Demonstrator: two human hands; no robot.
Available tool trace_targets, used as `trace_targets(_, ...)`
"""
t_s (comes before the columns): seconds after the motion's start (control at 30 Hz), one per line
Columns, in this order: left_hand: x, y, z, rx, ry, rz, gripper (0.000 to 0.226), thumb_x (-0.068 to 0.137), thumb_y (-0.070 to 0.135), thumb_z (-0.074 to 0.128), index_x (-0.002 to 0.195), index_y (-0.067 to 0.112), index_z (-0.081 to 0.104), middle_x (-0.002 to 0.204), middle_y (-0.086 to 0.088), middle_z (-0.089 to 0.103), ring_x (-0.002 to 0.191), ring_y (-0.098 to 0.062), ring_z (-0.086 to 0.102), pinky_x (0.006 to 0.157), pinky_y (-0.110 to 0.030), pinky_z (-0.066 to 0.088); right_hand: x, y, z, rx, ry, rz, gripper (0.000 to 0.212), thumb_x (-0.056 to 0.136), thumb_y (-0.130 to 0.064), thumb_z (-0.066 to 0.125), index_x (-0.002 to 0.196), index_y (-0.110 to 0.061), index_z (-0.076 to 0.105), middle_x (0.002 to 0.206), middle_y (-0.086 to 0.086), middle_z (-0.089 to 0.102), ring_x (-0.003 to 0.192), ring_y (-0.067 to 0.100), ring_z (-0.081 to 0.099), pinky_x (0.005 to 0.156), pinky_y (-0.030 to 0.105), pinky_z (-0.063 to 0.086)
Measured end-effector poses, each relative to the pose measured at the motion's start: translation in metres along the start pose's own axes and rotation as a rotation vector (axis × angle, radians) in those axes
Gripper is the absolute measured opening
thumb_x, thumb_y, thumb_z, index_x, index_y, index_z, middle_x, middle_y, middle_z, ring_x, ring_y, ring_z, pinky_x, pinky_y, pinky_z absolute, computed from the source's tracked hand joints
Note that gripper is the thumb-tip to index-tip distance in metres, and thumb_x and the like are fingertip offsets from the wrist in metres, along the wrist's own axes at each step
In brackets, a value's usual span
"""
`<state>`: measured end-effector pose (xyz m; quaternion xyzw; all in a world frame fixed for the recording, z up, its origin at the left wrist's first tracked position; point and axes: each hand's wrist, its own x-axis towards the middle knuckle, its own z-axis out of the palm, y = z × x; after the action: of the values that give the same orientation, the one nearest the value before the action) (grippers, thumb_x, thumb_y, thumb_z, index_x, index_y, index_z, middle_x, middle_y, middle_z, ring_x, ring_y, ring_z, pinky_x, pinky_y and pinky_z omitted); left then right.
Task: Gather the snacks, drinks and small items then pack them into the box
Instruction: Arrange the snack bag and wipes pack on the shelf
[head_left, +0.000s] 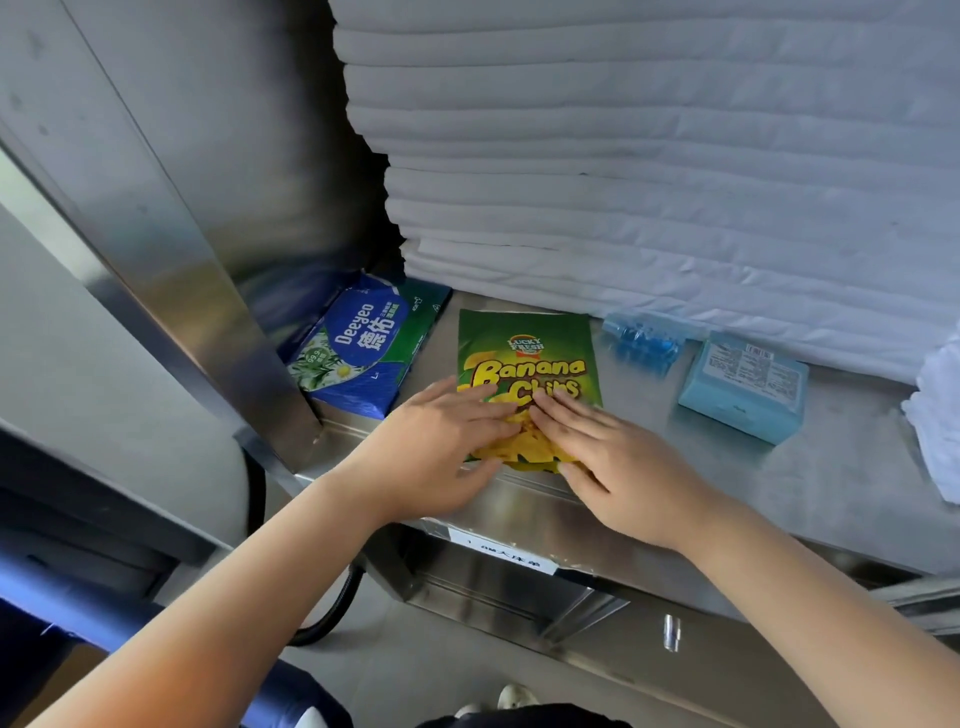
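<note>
Presently both hands lie flat on the banana chips bag (524, 353) at the centre of the frame. The left hand (441, 441) and right hand (613, 467) press straight fingers on its lower half, thumbs at the near edge, pinching nothing. The bag rests on the steel shelf (831, 493), its bottom at the front lip. To lift it well, I judge the thumbs should slide under that edge and pinch lightly, since chips crush. Left of it sits a blue wipes pack (363, 348) against a metal post. To the right are a clear blue pack (644, 340) and a pale blue packet (743, 387), with stacked white linen (623, 182) close behind. No box shows.
</note>
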<state>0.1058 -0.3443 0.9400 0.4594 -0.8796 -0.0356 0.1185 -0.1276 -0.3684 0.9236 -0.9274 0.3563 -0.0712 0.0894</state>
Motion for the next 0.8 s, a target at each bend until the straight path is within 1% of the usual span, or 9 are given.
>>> trace_targets(0.07,0.011,0.005,0.001,-0.087,-0.027,-0.113,0.05,0.095,0.046,0.034,0.137,0.023,0.047,0.149,0.003,0.037,0.14,-0.014,0.028,0.116,-0.034,0.016,0.003,-0.002,-0.008,0.111,0.068,0.062,0.045,0.099,-0.033,0.035,0.143,-0.024,0.041,0.152,-0.01,0.03,0.141,0.005,0.023,0.115,0.024,0.021)
trace_targets(0.13,0.024,0.011,0.01,-0.086,-0.053,-0.238,0.057,0.099,0.048,0.024,0.148,0.019,0.025,0.157,0.001,0.017,0.144,-0.014,0.012,0.116,-0.029,0.005,0.012,-0.007,-0.009,0.177,0.184,0.141,0.044,0.098,-0.032,0.03,0.133,-0.021,0.054,0.144,-0.006,0.045,0.134,0.007,0.038,0.111,0.023,0.028)
trace_targets(0.17,0.028,0.014,0.017,-0.062,-0.09,-0.297,0.06,0.1,0.047,0.019,0.151,0.017,0.013,0.158,0.001,0.007,0.145,-0.014,0.003,0.116,-0.029,0.0,0.018,-0.009,-0.008,0.163,0.174,0.178,0.046,0.1,-0.034,0.028,0.138,-0.018,0.047,0.149,-0.003,0.039,0.137,0.009,0.033,0.112,0.023,0.023)
trace_targets(0.23,0.032,0.018,0.028,-0.015,-0.155,-0.374,0.059,0.101,0.044,0.015,0.151,0.016,-0.001,0.159,0.0,-0.005,0.144,-0.013,-0.009,0.116,-0.03,-0.004,0.027,-0.012,0.003,0.064,0.046,0.228,0.055,0.102,-0.04,0.022,0.151,-0.015,0.015,0.159,0.001,0.009,0.146,0.013,0.007,0.115,0.023,0.003)
trace_targets(0.27,0.031,0.018,0.031,0.001,-0.164,-0.389,0.059,0.101,0.044,0.015,0.151,0.017,-0.003,0.159,0.0,-0.006,0.144,-0.013,-0.01,0.116,-0.031,-0.004,0.028,-0.011,0.009,0.003,-0.01,0.236,0.058,0.102,-0.042,0.018,0.152,-0.017,0.002,0.16,0.001,-0.003,0.146,0.013,-0.004,0.115,0.023,-0.005)
trace_targets(0.33,0.03,0.016,0.033,0.036,-0.166,-0.388,0.061,0.1,0.046,0.014,0.151,0.017,-0.002,0.159,0.0,-0.005,0.144,-0.013,-0.009,0.115,-0.031,-0.005,0.027,-0.008,0.016,-0.072,-0.032,0.24,0.058,0.101,-0.043,0.012,0.15,-0.02,-0.008,0.159,0.0,-0.012,0.145,0.012,-0.012,0.112,0.022,-0.014)
trace_targets(0.53,0.033,0.016,0.025,0.084,-0.254,-0.392,0.064,0.099,0.05,0.011,0.15,0.016,-0.008,0.158,-0.001,-0.009,0.144,-0.014,-0.01,0.115,-0.037,-0.005,0.029,0.001,0.012,-0.001,-0.111,0.241,0.067,0.094,-0.055,0.006,0.15,-0.022,-0.011,0.158,-0.003,-0.016,0.144,0.01,-0.015,0.114,0.025,-0.01)
trace_targets(0.63,0.022,0.017,0.027,0.082,-0.16,-0.401,0.073,0.094,0.059,0.014,0.149,0.016,-0.011,0.156,-0.001,-0.016,0.143,-0.015,-0.015,0.115,-0.037,-0.006,0.02,0.009,0.006,0.183,-0.041,0.318,0.08,0.084,-0.069,0.009,0.151,-0.026,-0.006,0.157,-0.008,-0.014,0.143,0.005,-0.014,0.114,0.024,-0.005)
trace_targets(0.8,0.003,0.027,0.037,0.136,-0.162,-0.219,0.079,0.089,0.066,0.015,0.141,0.021,-0.026,0.152,0.004,-0.026,0.14,-0.013,-0.025,0.116,-0.032,-0.012,0.0,0.005,0.019,-0.127,-0.052,0.078,0.081,0.089,-0.068,0.024,0.148,-0.026,-0.013,0.156,-0.009,-0.018,0.143,0.007,-0.018,0.116,0.025,-0.01)
